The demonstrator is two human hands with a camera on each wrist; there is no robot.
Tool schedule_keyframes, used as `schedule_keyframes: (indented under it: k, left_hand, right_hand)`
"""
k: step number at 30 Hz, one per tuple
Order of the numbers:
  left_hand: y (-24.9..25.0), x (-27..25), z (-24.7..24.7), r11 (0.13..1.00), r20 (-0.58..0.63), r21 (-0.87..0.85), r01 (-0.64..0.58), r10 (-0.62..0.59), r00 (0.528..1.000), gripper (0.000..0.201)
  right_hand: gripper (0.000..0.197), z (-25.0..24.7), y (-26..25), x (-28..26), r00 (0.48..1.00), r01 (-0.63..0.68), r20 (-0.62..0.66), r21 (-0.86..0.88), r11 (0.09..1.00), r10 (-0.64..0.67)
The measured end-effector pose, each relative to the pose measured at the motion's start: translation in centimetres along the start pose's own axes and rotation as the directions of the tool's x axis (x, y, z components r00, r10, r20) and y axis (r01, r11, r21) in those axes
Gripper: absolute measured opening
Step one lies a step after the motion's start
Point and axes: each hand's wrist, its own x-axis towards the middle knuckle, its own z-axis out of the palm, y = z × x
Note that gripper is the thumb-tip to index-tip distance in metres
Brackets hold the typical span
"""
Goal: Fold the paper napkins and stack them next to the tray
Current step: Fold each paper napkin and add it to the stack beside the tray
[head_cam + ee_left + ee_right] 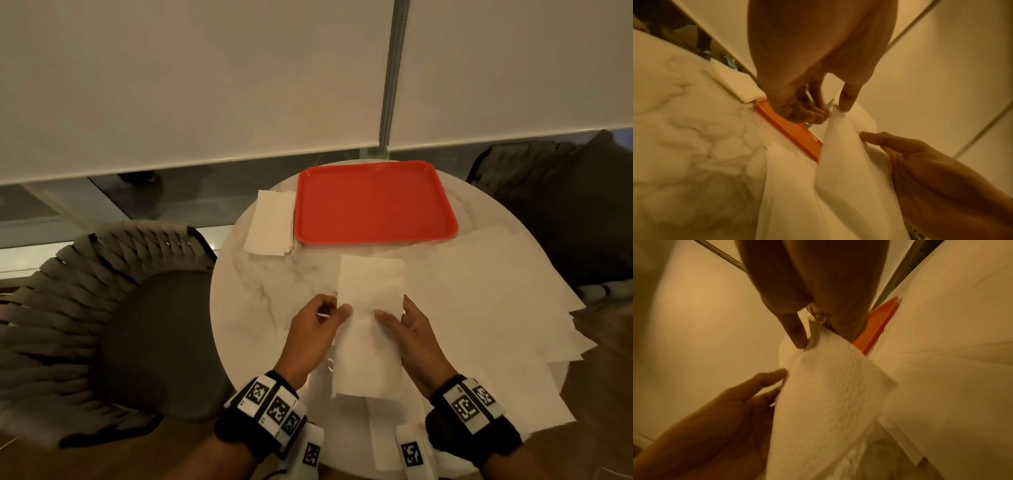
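Observation:
A long white paper napkin (pixel 368 329) is held above the near part of the round marble table (pixel 270 301), folded to a narrow strip. My left hand (pixel 318 322) pinches its left edge between thumb and fingers. My right hand (pixel 407 325) pinches its right edge the same way. In the left wrist view the left hand (pixel 818 104) pinches the napkin (pixel 849 162); in the right wrist view the right hand (pixel 807 331) pinches the napkin (pixel 828 394). A red tray (pixel 375 202) lies at the table's far side. A stack of folded napkins (pixel 272 222) sits just left of the tray.
Unfolded white napkins (pixel 496 301) lie spread over the table's right side and hang past its edge. A woven chair (pixel 113 308) stands to the left, another dark chair (pixel 565 205) at the right rear. A window blind (pixel 205 85) hangs behind the table.

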Motion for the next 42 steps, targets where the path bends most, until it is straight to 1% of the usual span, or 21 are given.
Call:
schedule_keyframes:
  k: [2, 4, 5, 6, 8, 9, 10, 11, 13, 15, 17, 19, 23, 26, 29, 32, 35, 37, 39, 41, 42]
  left_hand:
    - [-0.5, 1.9, -1.2, 1.0, 0.015, -0.009, -0.013, 0.013, 1.0, 0.014]
    - [-0.8, 4.6, -3.1, 1.0, -0.026, -0.019, -0.014, 0.013, 1.0, 0.014]
    - [-0.7, 6.2, -4.3, 0.999, -0.048, -0.034, -0.005, 0.003, 0.999, 0.015]
    - [-0.7, 8.0, -5.6, 0.999, -0.071, -0.05, 0.003, -0.007, 0.997, 0.015]
    - [-0.6, 12.0, -8.6, 0.996, -0.111, -0.087, 0.025, -0.035, 0.993, 0.015]
    - [-0.5, 14.1, -10.2, 0.994, -0.125, -0.1, 0.046, -0.058, 0.99, 0.015]
    - [-0.4, 16.0, -11.7, 0.992, -0.138, -0.103, 0.069, -0.083, 0.987, 0.014]
    - [-0.3, 18.0, -13.1, 0.991, -0.144, -0.098, 0.093, -0.106, 0.984, 0.014]
    - [-0.2, 21.6, -15.3, 0.99, -0.138, -0.05, 0.134, -0.14, 0.981, 0.012]
    - [-0.1, 24.9, -16.8, 0.988, -0.128, 0.037, 0.149, -0.143, 0.981, 0.013]
    - [-0.3, 27.8, -17.8, 0.976, -0.147, 0.139, 0.167, -0.146, 0.978, 0.012]
    - [-0.6, 30.0, -18.3, 0.948, -0.171, 0.251, 0.194, -0.154, 0.973, 0.026]
    - [-0.8, 32.1, -18.1, 0.899, -0.209, 0.387, 0.205, -0.131, 0.969, 0.035]
    - [-1.2, 32.5, -17.8, 0.881, -0.231, 0.414, 0.228, -0.14, 0.963, 0.034]
    - [-1.5, 32.2, -18.1, 0.885, -0.264, 0.389, 0.255, -0.159, 0.952, 0.031]
    - [-0.1, 30.4, -18.0, 0.926, -0.298, 0.315, 0.207, -0.11, 0.948, 0.033]
    - [2.0, 26.0, -16.3, 0.957, -0.227, 0.277, 0.081, -0.017, 0.974, 0.027]
    - [3.1, 21.6, -14.0, 0.96, -0.128, 0.281, -0.009, 0.047, 0.991, 0.021]
    - [3.7, 16.7, -10.7, 0.96, 0.011, 0.274, -0.062, 0.061, 0.998, 0.019]
    - [3.6, 12.2, -6.7, 0.982, 0.178, 0.183, -0.044, 0.011, 0.984, 0.03]
    - [3.4, 10.2, -4.6, 0.991, 0.26, 0.131, 0.011, -0.045, 0.965, 0.042]
  right_hand:
    - [0.025, 0.3, 0.1, 1.2, 1.0, -0.007, -0.025, -0.087, 0.996, 0.005]
    - [0.014, -0.3, 0.6, 2.7, 0.993, 0.036, -0.097, -0.318, 0.947, -0.07]
    - [0.01, -1.1, 1.0, 3.5, 0.98, 0.052, -0.144, -0.469, 0.882, -0.134]
    - [0.01, -2.2, 1.5, 4.2, 0.963, 0.039, -0.185, -0.622, 0.782, -0.195]
    - [0.021, -4.9, 2.9, 5.4, 0.93, -0.066, -0.241, -0.853, 0.517, -0.279]
    - [0.026, -6.3, 3.7, 5.8, 0.918, -0.152, -0.276, -0.907, 0.392, -0.284]
    - [0.029, -7.4, 4.4, 6.0, 0.904, -0.248, -0.335, -0.918, 0.31, -0.266]
    - [0.032, -8.0, 4.8, 6.1, 0.885, -0.334, -0.402, -0.9, 0.281, -0.235]
    - [0.034, -8.4, 5.3, 6.2, 0.843, -0.446, -0.506, -0.847, 0.291, -0.182]
    - [0.037, -8.4, 5.7, 6.4, 0.815, -0.486, -0.551, -0.818, 0.309, -0.177]
    - [0.04, -8.5, 6.4, 6.6, 0.818, -0.487, -0.546, -0.824, 0.289, -0.178]
    - [0.04, -8.7, 6.9, 6.6, 0.819, -0.477, -0.536, -0.834, 0.278, -0.203]
    - [0.037, -7.8, 5.9, 6.5, 0.788, -0.494, -0.58, -0.796, 0.351, -0.205]
    - [0.032, -7.0, 5.4, 6.4, 0.778, -0.49, -0.593, -0.78, 0.389, -0.209]
    - [0.029, -7.0, 5.1, 6.3, 0.78, -0.476, -0.582, -0.79, 0.387, -0.228]
    - [0.024, -7.2, 4.6, 6.0, 0.804, -0.431, -0.545, -0.81, 0.398, -0.239]
    - [0.015, -7.5, 4.2, 5.3, 0.823, -0.365, -0.488, -0.846, 0.388, -0.29]
    - [0.008, -7.4, 3.6, 4.9, 0.817, -0.304, -0.446, -0.872, 0.384, -0.364]
    - [0.007, -6.7, 2.5, 4.3, 0.811, -0.209, -0.377, -0.901, 0.381, -0.447]
    - [0.006, -5.2, 1.5, 3.5, 0.807, -0.105, -0.306, -0.916, 0.388, -0.505]
    - [0.005, -4.3, 1.1, 3.0, 0.814, -0.053, -0.266, -0.919, 0.391, -0.516]
